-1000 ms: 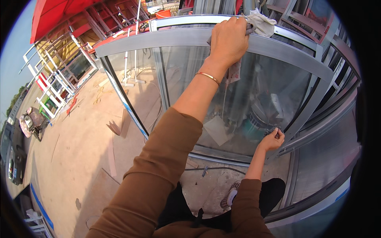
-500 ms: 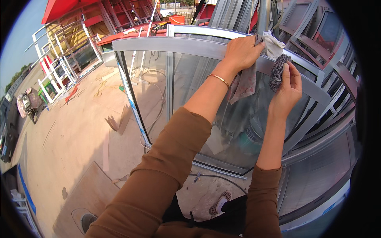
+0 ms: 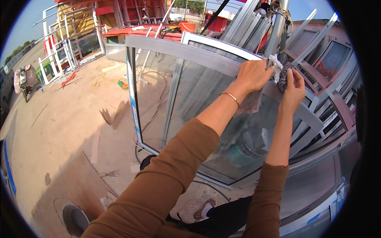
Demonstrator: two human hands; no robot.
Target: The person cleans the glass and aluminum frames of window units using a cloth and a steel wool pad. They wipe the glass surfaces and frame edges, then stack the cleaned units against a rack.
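Left hand (image 3: 254, 75) was clamped over a pale rag (image 3: 273, 61) on the top rail of the glazed aluminium frame (image 3: 206, 53), steadying it, while the right hand (image 3: 293, 85) pinched a dark scrubbing pad (image 3: 283, 76) right beside it.

brown sleeves (image 3: 166, 178), gold bangle (image 3: 231, 97), grey-white cloth (image 3: 274, 62), dark grey scrubber (image 3: 283, 75), silver window frame (image 3: 178, 49), sandy ground (image 3: 67, 123).
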